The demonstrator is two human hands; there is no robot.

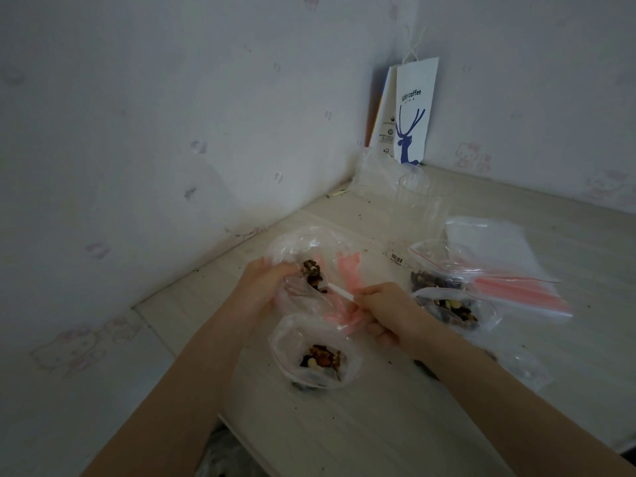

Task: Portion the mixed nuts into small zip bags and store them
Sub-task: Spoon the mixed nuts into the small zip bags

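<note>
Clear plastic gathered in my left hand, a white spoon pinched in my right.

My left hand (265,287) has its fingers curled round the rim of a small zip bag (299,242), holding its mouth wide. My right hand (385,311) is closed tight on the spoon (339,291), thumb and fingers pinching the end of its handle. The spoon's bowl, heaped with mixed nuts (313,273), sits inside the bag's mouth just beyond my left fingertips. Below both hands, nearer me, a second bag (316,373) stands open on the table (378,425) with nuts in it. Just past my right knuckles lies a third bag (451,311) of nuts, behind it a fourth bag (433,275), and beyond those a stack of empty zip bags (499,263).
</note>
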